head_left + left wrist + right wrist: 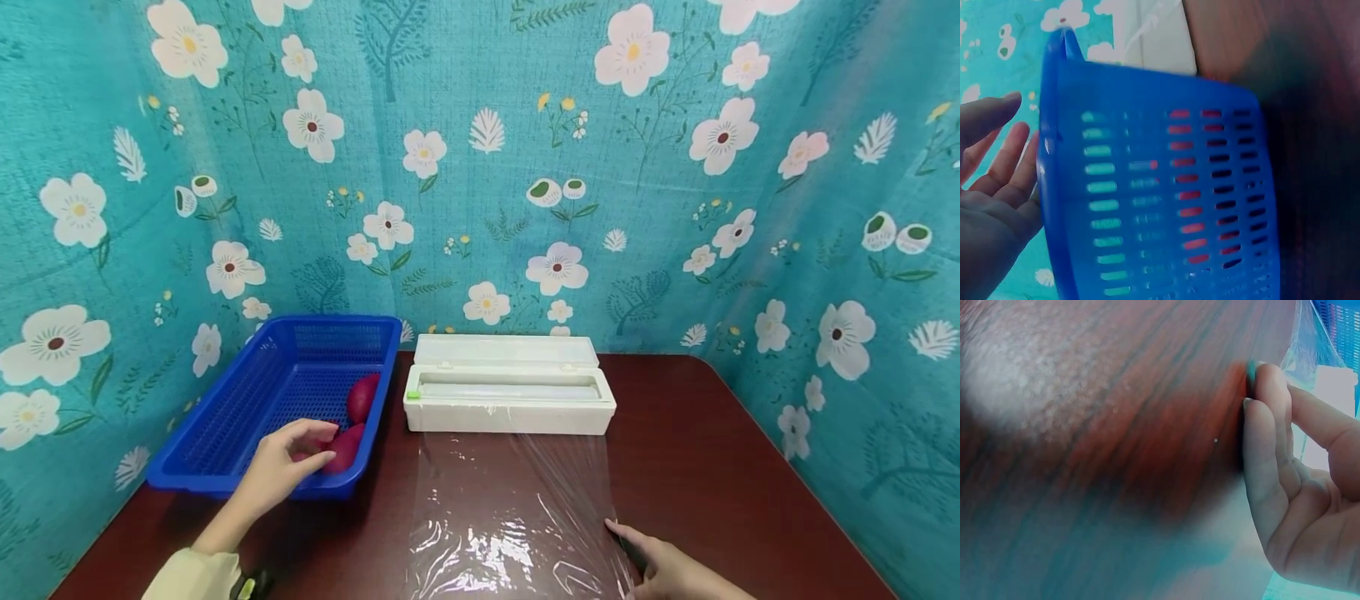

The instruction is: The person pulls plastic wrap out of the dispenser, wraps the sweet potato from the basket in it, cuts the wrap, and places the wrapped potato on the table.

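Cling film (513,508) creased along the tabletop (693,454), liable to bunch if pulled unevenly, with left grip (279,462) parted, right grip (666,568) impossible to read

We see a teal cloth (480,179), printed with flowers and leaves, hanging along the far, left and right edges of the reddish-brown desk (690,450).

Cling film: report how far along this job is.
Done: the white box is open and cling film is drawn across the table. In hand: the right hand is at the film's edge; the left hand is at the red items in the blue basket. Remaining, likely: wrapping them, as none lies on the film, and cutting the film, which runs into the box.
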Demonstrator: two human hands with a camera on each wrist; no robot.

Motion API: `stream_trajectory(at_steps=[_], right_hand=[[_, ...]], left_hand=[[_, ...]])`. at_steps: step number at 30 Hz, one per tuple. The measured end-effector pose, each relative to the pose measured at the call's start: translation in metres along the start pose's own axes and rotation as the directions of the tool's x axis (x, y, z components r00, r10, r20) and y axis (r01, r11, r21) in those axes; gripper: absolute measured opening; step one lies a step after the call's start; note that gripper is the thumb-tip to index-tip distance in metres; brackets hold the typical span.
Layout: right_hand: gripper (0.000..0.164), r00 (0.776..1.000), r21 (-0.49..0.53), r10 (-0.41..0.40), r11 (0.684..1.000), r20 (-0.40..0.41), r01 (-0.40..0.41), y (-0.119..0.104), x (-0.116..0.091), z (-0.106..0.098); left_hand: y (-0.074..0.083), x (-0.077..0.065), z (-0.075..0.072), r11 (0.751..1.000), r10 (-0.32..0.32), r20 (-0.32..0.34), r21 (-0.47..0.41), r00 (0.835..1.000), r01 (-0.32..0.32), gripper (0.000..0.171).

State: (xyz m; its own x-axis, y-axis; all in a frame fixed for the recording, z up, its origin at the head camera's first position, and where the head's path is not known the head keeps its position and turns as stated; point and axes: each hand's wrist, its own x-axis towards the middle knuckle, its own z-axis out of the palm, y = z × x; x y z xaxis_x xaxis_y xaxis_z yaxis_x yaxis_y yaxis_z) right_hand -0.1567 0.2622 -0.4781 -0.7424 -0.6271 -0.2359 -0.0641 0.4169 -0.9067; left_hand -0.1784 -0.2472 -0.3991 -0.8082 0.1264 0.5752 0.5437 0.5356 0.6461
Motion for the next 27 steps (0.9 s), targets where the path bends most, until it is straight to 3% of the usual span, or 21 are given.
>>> stream_trajectory(at_steps=[4, 8, 14, 21, 27], right_hand=[[0.084, 1.000, 0.056, -0.011, 0.998, 0.013, 0.010, -0.002, 0.002, -0.001], [0.083, 1.000, 0.067, 0.004, 0.998, 0.009, -0.005, -0.003, 0.002, 0.000], [0.085, 0.996, 0.041, 0.074, 0.997, -0.045, -0.072, -0.005, 0.002, 0.004], [0.084, 0.998, 0.010, 0.056, 0.998, -0.042, -0.056, -0.005, 0.003, 0.004], [0.085, 0.997, -0.047, 0.051, 0.997, -0.057, -0.053, -0.002, 0.002, 0.003]], left_hand=[[-0.007, 0.006, -0.004, 0.996, -0.030, 0.024, 0.088, 0.999, 0.028, 0.028], [-0.016, 0.011, -0.007, 0.981, -0.110, 0.048, 0.167, 0.993, 0.101, 0.028], [-0.029, 0.017, -0.010, 0.965, -0.204, 0.117, 0.190, 0.972, 0.180, 0.030], [-0.040, 0.023, -0.020, 0.927, -0.330, 0.220, 0.259, 0.918, 0.271, 0.036], [-0.047, 0.030, -0.025, 0.909, -0.393, 0.295, 0.269, 0.871, 0.320, 0.041]])
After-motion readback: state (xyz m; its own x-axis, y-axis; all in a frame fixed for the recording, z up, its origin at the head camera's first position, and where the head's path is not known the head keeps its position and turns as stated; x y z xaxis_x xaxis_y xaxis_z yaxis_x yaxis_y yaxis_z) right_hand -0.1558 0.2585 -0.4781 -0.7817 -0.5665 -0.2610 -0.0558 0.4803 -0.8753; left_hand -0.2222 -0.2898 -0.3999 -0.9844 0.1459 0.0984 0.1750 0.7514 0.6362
